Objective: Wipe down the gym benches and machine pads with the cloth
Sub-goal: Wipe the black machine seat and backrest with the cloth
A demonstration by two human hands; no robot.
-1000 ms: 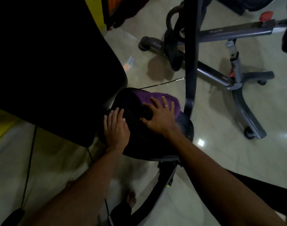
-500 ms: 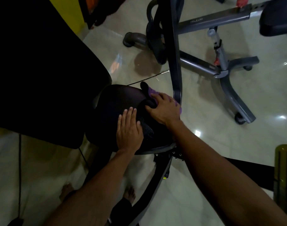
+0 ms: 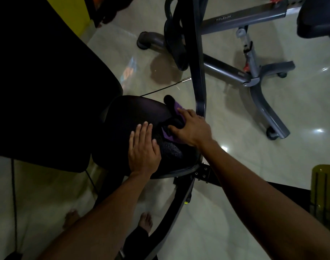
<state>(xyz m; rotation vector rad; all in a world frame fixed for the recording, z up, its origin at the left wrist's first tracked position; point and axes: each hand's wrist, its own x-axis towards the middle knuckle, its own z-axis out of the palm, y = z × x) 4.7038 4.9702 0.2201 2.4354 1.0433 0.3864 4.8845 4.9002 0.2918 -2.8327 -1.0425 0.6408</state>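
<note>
Fingers [image 3: 144, 129] of the left hand [image 3: 143, 151] lie straight and pressed together, flat on the near half of the black seat pad [image 3: 130, 113], holding nothing. The right hand [image 3: 193, 129] rests at the pad's right edge, where its thumb and forefinger bunch the cloth [image 3: 177, 108]; its other fingers are hidden behind the hand. The cloth is purple with black parts. It sits crumpled on the right side of the pad, with one dark corner sticking up beyond the fingertips. A dark curved frame post [image 3: 198, 62] stands just beside the right hand. A large black back pad [image 3: 48, 81] fills the upper left, its lower edge overlapping the seat pad. Behind the post, a grey bench frame [image 3: 254, 79] on castors stands on the glossy tiled floor [image 3: 235, 184]. The person's bare feet [image 3: 146, 220] show beneath the forearms.
</note>
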